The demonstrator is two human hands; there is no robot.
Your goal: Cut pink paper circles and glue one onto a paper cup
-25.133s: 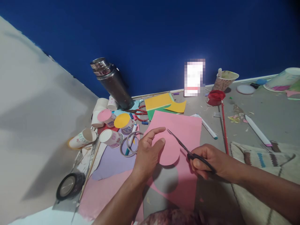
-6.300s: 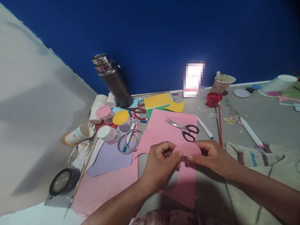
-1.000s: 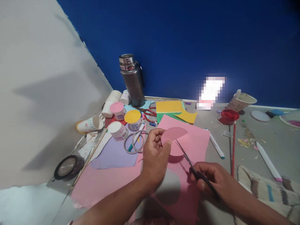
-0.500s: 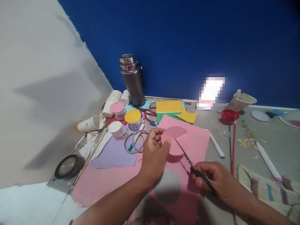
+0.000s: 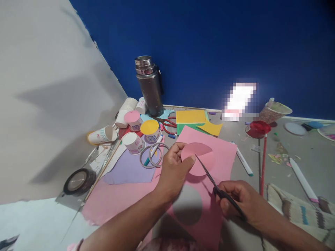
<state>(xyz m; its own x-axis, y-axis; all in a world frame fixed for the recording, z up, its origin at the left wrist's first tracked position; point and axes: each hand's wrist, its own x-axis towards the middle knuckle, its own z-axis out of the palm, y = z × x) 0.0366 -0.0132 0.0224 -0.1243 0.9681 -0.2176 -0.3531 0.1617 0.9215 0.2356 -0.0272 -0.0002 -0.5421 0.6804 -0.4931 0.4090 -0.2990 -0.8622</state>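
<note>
My left hand (image 5: 176,170) pinches a round pink paper disc (image 5: 196,165) at its left edge, thumb in front. Dark-handled scissors (image 5: 218,190) are gripped in my right hand (image 5: 239,198), their blades reaching across the disc to about its middle. Part of the disc's upper right looks darker, along a line from the middle to the rim. Beneath both hands lies a pink paper sheet (image 5: 217,143) with a round hole cut in its lower part. Two grey rings (image 5: 149,157) lie just left of my left hand, over a marker.
Paper cups with white, yellow and pink tops (image 5: 149,127) stand at the left near a steel flask (image 5: 150,90). Black tape (image 5: 78,181) sits at the left edge. Yellow and green paper (image 5: 191,118) lies behind. On the right are markers (image 5: 303,179), red ribbon (image 5: 258,129) and a patterned cloth (image 5: 300,212).
My view has shifted slightly, so the table things sit a little higher and further right. The disc appears tilted a bit differently, with the scissor tips still at its middle.
</note>
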